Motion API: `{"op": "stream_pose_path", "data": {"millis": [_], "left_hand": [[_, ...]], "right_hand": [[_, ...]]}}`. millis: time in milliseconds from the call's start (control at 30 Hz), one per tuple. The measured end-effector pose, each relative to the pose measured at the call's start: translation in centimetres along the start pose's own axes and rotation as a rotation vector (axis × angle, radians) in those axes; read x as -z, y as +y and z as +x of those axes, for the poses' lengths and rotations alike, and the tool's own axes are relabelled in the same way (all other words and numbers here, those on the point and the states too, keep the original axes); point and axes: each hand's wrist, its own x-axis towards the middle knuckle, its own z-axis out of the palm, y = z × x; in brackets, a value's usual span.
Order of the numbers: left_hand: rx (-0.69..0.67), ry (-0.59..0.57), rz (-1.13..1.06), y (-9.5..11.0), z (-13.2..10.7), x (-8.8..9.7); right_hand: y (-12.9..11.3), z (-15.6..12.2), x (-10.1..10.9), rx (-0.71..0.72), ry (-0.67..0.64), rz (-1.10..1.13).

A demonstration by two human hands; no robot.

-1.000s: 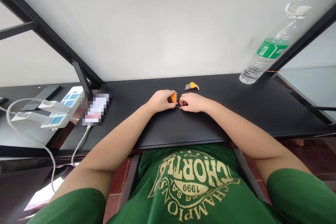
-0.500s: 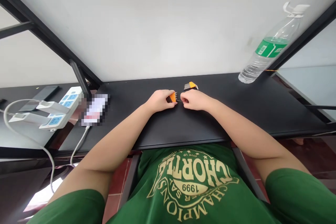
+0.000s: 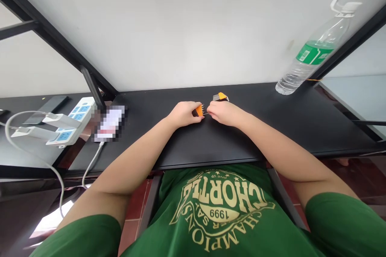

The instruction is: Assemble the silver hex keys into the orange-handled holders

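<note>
- Nearest me is my green shirt (image 3: pixel 220 209), tucked close to the front edge of the black table (image 3: pixel 208 148).
- Over the middle of that table, my left hand (image 3: pixel 183 115) clasps an orange holder (image 3: pixel 199 111), thumb and fingers on either side of it; dark prongs stick out of it toward my other hand.
- My right hand (image 3: pixel 224 112) has its fingertips pinched together on a thin rod (image 3: pixel 206 114), which bridges the narrow gap to the holder. Whether the rod is seated in the holder, I cannot tell.
- I'd judge the holder light and stiff, probably plastic; its flat orange body is the place to grip, clear of the prongs. The rod looks rigid, likely metal, hard to break but slim enough to roll or slip, so I'd take it near its free end, in line with its length.
- Just beyond my right hand lies a second orange holder (image 3: pixel 222 96) with silvery rods, touched by neither hand.
- Farther off, near the wall (image 3: pixel 193 28), a clear bottle (image 3: pixel 315 53) with a green label stands well apart on my right.
</note>
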Motion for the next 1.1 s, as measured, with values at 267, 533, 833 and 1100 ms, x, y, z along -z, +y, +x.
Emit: {"op": "stream_pose_path", "data": {"millis": [267, 533, 833, 1100], "left_hand": [[0.011, 0.02, -0.023, 0.8, 0.1, -0.2], [0.0, 0.015, -0.01, 0.4, 0.1, 0.1], [-0.022, 0.013, 0.016, 0.5, 0.0, -0.2], [-0.042, -0.035, 0.08, 0.6, 0.1, -0.4]], "right_hand": [[-0.4, 0.6, -1.6, 0.01, 0.151, 0.348], [0.9, 0.7, -1.6, -0.13, 0.176, 0.618], [0.4, 0.7, -1.9, 0.009, 0.086, 0.209], [0.3, 0.7, -1.5, -0.047, 0.022, -0.037]]}}
